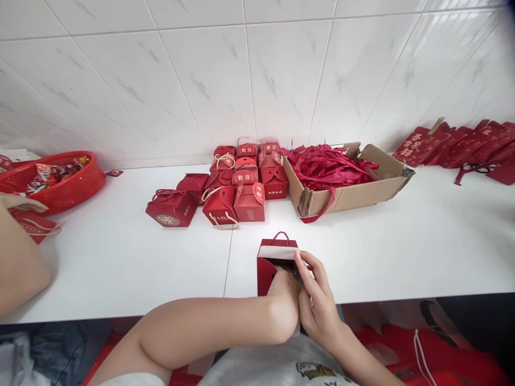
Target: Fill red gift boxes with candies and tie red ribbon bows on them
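A small red gift box (266,276) with a red cord handle stands at the table's front edge, its top open and a pale flap folded back. My left hand (284,284) reaches down into it, so its fingers are hidden. Along the box's right side, my right hand (317,295) grips the wall and flap between thumb and fingers. Beyond them is a cluster of red gift boxes, some closed with cord handles, such as a red box (249,203) marked with white characters and a dark red box (173,206) with a gold emblem.
A cardboard box (346,199) full of red ribbons (325,166) sits right of the cluster. Flat red packets (418,147) and scissors (478,170) lie far right. At left are a red basin (76,185) with wrapped sweets and another person's arm (20,257). A tiled wall backs the table.
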